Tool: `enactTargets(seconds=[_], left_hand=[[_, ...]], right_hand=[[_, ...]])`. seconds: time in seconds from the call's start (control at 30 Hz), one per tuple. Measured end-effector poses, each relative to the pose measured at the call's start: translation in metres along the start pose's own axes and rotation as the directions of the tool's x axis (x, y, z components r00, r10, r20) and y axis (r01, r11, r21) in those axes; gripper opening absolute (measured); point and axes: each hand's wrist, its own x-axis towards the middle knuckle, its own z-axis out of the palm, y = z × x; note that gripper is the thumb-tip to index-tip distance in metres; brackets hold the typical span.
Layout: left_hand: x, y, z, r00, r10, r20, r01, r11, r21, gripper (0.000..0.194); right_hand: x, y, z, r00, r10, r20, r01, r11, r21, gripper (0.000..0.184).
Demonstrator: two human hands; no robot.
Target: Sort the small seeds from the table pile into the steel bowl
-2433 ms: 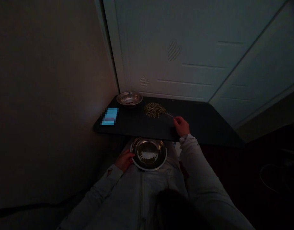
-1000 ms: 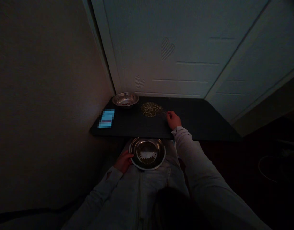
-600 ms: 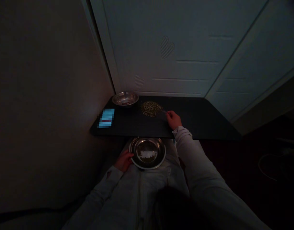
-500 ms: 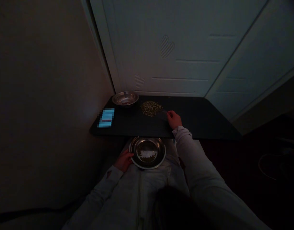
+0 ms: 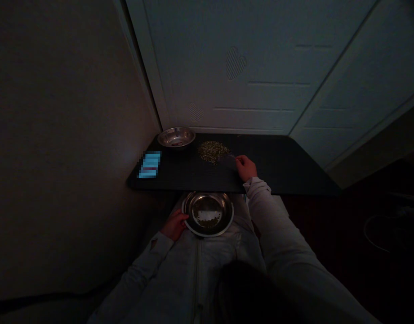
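My right hand [image 5: 246, 168] is closed in a pinch on the end of a thin, see-through utensil [image 5: 229, 157]; its exact kind is too dim to make out. The utensil's far end is at the right edge of a loose pile of small greenish and pale beans or grains [image 5: 211, 150] on the dark table. In my lap rests a steel bowl [image 5: 226, 224], with small green grains [image 5: 208, 222] scattered over its bottom. My left hand [image 5: 175, 224] grips this bowl's left rim, the thumb over the edge and the other fingers mostly hidden.
A second steel bowl [image 5: 176, 134], with a small dark mark inside, stands at the table's back left. Before it lies a blurred-out bright blue rectangle [image 5: 149, 164]. The dark table [image 5: 287, 168] meets a white panelled door [image 5: 270, 58] behind; a wall [image 5: 75, 135] rises at left.
The utensil's end shows a little farther out from the pile's right edge, and my right hand has shifted very slightly right. My left hand and the lap bowl stay put.
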Motion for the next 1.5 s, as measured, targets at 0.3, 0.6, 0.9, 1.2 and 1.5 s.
enactTargets(seconds=[0.3, 0.6, 0.9, 1.2, 1.5], left_hand=[[0.0, 0.0, 0.0, 1.0, -0.002, 0.029, 0.001, 1.0, 0.013, 0.039], [-0.001, 0.0, 0.002, 1.0, 0.001, 0.023, -0.001, 1.0, 0.023, 0.039], [0.0, 0.0, 0.0, 1.0, 0.002, 0.017, -0.002, 1.0, 0.023, 0.042], [0.0, -0.001, 0.001, 1.0, 0.007, 0.004, -0.007, 1.0, 0.015, 0.035], [0.0, 0.0, 0.002, 1.0, 0.007, 0.021, -0.007, 1.0, 0.007, 0.043]], right_hand=[[-0.003, -0.004, 0.005, 0.993, -0.096, 0.064, 0.094, 0.995, 0.034, 0.024], [-0.004, -0.014, 0.016, 0.985, -0.132, 0.111, 0.133, 0.991, 0.004, 0.022], [-0.005, -0.014, 0.016, 0.981, -0.138, 0.136, 0.136, 0.99, 0.024, 0.023], [-0.008, -0.018, 0.022, 0.976, -0.122, 0.183, 0.128, 0.992, -0.021, 0.023], [-0.009, -0.02, 0.023, 0.967, -0.139, 0.212, 0.153, 0.987, -0.053, 0.023]])
